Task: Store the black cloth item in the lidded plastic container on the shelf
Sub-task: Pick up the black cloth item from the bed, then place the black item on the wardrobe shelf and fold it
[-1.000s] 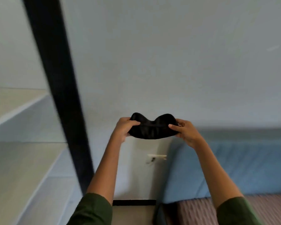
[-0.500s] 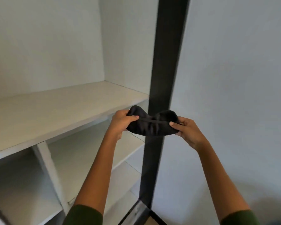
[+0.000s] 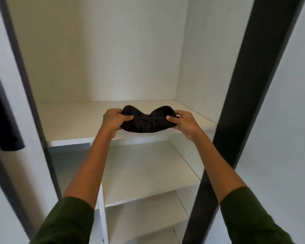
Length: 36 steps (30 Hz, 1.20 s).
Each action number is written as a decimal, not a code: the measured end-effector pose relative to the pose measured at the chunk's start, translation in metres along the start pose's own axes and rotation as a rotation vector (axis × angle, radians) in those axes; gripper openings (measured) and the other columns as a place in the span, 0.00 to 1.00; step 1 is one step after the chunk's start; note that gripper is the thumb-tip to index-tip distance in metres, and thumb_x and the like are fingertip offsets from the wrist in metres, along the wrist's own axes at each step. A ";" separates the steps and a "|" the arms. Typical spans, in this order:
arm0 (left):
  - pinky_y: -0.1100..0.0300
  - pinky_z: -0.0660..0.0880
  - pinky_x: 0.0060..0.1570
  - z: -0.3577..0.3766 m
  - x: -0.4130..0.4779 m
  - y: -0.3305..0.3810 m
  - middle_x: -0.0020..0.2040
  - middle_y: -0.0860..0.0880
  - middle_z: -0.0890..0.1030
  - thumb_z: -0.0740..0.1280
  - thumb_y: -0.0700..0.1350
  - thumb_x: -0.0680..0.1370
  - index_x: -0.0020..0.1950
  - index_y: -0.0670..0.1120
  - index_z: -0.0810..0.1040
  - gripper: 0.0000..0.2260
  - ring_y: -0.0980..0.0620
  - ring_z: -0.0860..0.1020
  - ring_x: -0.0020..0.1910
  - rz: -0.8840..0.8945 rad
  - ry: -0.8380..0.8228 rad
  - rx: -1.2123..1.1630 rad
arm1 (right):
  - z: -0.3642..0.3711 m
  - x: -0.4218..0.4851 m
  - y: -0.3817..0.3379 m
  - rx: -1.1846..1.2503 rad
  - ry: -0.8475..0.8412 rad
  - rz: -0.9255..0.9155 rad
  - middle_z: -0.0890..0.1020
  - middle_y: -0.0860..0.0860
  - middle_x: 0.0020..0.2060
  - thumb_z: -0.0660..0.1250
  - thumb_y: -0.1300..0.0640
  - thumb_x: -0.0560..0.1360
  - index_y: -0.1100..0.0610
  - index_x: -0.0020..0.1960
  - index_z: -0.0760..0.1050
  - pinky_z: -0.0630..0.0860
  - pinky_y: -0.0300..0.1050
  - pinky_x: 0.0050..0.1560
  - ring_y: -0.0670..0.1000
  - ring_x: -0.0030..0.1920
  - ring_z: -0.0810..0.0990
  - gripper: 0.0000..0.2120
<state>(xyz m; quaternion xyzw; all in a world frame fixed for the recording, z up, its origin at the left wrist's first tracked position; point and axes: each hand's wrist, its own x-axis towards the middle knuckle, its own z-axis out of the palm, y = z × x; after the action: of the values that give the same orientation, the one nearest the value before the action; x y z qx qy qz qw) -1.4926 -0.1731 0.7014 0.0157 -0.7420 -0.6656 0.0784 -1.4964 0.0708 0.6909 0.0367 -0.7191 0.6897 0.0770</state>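
A black cloth item (image 3: 147, 122), shaped like an eye mask with two rounded lobes, is stretched between both hands at chest height. My left hand (image 3: 113, 123) pinches its left end and my right hand (image 3: 185, 125) pinches its right end. The cloth hangs in front of the front edge of a white shelf (image 3: 72, 118) inside an open cupboard. No lidded plastic container shows anywhere in view.
The cupboard has white walls and several white shelves, with a lower shelf (image 3: 148, 171) under the hands and a thin white divider (image 3: 101, 213). A dark vertical frame (image 3: 239, 106) stands at the right. A dark door edge with a black handle (image 3: 2, 113) is at the left.
The view has swung left from a bare wall and a bed to face the open cupboard. Both hands have kept the same hold on the black cloth throughout.
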 end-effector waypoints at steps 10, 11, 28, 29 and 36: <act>0.56 0.78 0.50 -0.062 0.039 0.008 0.61 0.40 0.77 0.76 0.39 0.68 0.61 0.40 0.75 0.23 0.46 0.77 0.51 0.016 0.226 0.241 | 0.073 0.061 0.005 0.025 -0.140 0.037 0.78 0.63 0.54 0.71 0.67 0.71 0.64 0.64 0.71 0.80 0.49 0.52 0.60 0.54 0.81 0.22; 0.55 0.78 0.52 -0.065 0.044 0.006 0.61 0.40 0.77 0.77 0.39 0.68 0.61 0.39 0.76 0.24 0.45 0.78 0.53 0.013 0.235 0.282 | 0.076 0.065 0.006 0.004 -0.145 0.040 0.77 0.65 0.57 0.72 0.67 0.71 0.63 0.63 0.71 0.80 0.49 0.52 0.61 0.55 0.80 0.22; 0.57 0.55 0.73 -0.065 0.065 -0.030 0.75 0.47 0.65 0.66 0.45 0.78 0.74 0.46 0.65 0.25 0.50 0.59 0.76 0.324 -0.028 0.733 | 0.122 0.090 0.010 -1.074 -0.070 -0.117 0.83 0.56 0.51 0.71 0.43 0.71 0.60 0.52 0.82 0.76 0.46 0.49 0.55 0.53 0.81 0.20; 0.56 0.55 0.73 -0.062 0.064 -0.032 0.76 0.47 0.63 0.64 0.48 0.78 0.75 0.47 0.63 0.25 0.50 0.58 0.77 0.303 -0.074 0.747 | 0.124 0.090 0.010 -1.077 -0.048 -0.114 0.83 0.56 0.51 0.72 0.46 0.71 0.60 0.51 0.82 0.76 0.45 0.48 0.55 0.52 0.81 0.19; 0.52 0.67 0.64 -0.059 0.066 -0.050 0.68 0.45 0.71 0.53 0.56 0.81 0.73 0.45 0.65 0.24 0.43 0.69 0.68 0.235 -0.178 1.058 | 0.127 0.090 0.001 -1.072 0.077 -0.082 0.84 0.58 0.49 0.76 0.59 0.68 0.63 0.49 0.83 0.80 0.45 0.49 0.56 0.49 0.83 0.12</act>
<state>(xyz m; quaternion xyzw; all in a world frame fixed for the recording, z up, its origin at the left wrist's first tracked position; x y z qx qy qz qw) -1.5540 -0.2456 0.6645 -0.0861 -0.9760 -0.1870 0.0705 -1.5929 -0.0513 0.6994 -0.0050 -0.9649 0.2232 0.1380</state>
